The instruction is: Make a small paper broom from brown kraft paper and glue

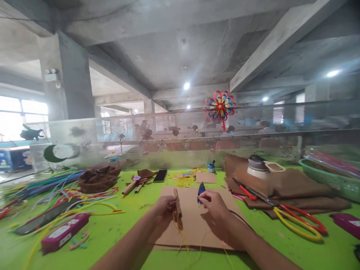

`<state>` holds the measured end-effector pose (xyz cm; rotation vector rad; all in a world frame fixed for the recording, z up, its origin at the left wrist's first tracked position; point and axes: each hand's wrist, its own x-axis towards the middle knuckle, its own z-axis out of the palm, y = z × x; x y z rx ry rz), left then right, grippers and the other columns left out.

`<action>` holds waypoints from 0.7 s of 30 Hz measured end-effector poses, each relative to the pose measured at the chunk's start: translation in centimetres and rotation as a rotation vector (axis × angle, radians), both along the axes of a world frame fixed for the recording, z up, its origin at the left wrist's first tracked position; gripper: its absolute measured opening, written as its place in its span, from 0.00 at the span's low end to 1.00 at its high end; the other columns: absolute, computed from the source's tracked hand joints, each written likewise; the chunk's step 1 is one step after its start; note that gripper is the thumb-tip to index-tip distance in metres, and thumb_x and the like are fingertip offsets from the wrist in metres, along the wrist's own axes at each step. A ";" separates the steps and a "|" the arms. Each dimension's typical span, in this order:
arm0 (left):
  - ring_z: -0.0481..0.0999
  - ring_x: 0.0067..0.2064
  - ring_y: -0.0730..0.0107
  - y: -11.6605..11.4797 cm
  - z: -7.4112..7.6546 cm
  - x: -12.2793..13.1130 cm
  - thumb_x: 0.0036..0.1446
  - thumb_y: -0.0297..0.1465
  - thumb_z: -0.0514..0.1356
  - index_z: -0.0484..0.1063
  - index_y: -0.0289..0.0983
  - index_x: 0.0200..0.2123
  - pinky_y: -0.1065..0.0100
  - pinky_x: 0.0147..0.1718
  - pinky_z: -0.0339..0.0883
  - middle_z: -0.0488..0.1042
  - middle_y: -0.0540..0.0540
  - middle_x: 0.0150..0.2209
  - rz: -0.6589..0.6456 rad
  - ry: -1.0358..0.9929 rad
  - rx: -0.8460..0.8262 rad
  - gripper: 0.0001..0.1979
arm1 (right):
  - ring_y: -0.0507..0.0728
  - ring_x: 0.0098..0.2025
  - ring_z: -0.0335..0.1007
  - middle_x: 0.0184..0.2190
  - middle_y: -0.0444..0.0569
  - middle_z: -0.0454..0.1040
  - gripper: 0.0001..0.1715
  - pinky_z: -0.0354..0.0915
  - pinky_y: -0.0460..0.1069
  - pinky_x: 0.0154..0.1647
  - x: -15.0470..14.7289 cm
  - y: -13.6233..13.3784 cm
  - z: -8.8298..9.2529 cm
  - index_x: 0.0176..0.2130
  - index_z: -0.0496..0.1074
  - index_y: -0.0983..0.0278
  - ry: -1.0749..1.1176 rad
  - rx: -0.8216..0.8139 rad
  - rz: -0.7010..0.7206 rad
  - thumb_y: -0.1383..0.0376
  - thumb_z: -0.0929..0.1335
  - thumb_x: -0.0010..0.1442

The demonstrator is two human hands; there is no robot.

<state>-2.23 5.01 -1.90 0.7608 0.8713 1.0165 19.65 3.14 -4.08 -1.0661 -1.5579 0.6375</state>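
In the head view my left hand [164, 206] is closed around a short brown rolled tube [177, 204], held upright and slightly tilted. Thin yellow strands [181, 234] hang from its lower end. My right hand [215, 204] is closed on a small blue tool [201, 191] that looks like a glue gun, its pale tip downward; my fingers hide part of it. A dark cord [242, 218] emerges beside my right wrist. Tube and tool are apart, both over a brown cardboard sheet [188, 225].
Scissors [277, 206] with red and yellow handles lie by folded brown cloth [303, 183] at right. Pipe cleaners [64, 187] and a purple box [66, 232] are left. Behind are brown rolls [131, 185], a phone [160, 176], yellow scraps [185, 180] and a perforated screen [174, 150].
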 end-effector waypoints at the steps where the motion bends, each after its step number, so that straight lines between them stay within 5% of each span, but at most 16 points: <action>1: 0.69 0.17 0.71 0.2 0.3 0.2 0.53 0.24 0.57 0.69 0.30 0.27 0.73 0.16 0.61 0.69 0.47 0.17 0.001 0.009 -0.006 0.04 | 0.55 0.28 0.65 0.23 0.47 0.72 0.10 0.60 0.47 0.30 -0.1 -0.1 0.0 0.23 0.71 0.65 0.009 0.001 0.004 0.61 0.66 0.50; 7: 0.71 0.19 0.72 0.2 0.3 1.9 0.54 0.27 0.58 0.70 0.30 0.30 0.73 0.20 0.66 0.72 0.47 0.20 0.037 0.005 -0.005 0.05 | 0.53 0.25 0.63 0.21 0.44 0.69 0.07 0.60 0.46 0.27 -0.2 -0.7 0.7 0.23 0.71 0.66 0.023 -0.024 0.050 0.64 0.68 0.47; 14: 0.69 0.17 0.72 -0.5 -0.9 1.4 0.54 0.27 0.56 0.69 0.31 0.30 0.70 0.19 0.68 0.69 0.49 0.18 0.088 -0.019 -0.009 0.04 | 0.47 0.16 0.48 0.14 0.37 0.57 0.18 0.48 0.44 0.17 0.3 -0.5 0.9 0.23 0.67 0.65 0.033 -0.098 0.070 0.54 0.66 0.53; 21: 0.68 0.16 0.74 -0.3 -1.6 1.8 0.54 0.26 0.56 0.67 0.31 0.28 0.75 0.13 0.60 0.67 0.49 0.16 0.072 -0.034 0.036 0.05 | 0.49 0.19 0.53 0.14 0.39 0.58 0.17 0.51 0.45 0.22 0.6 -0.7 1.1 0.19 0.66 0.65 0.043 -0.062 0.019 0.55 0.66 0.51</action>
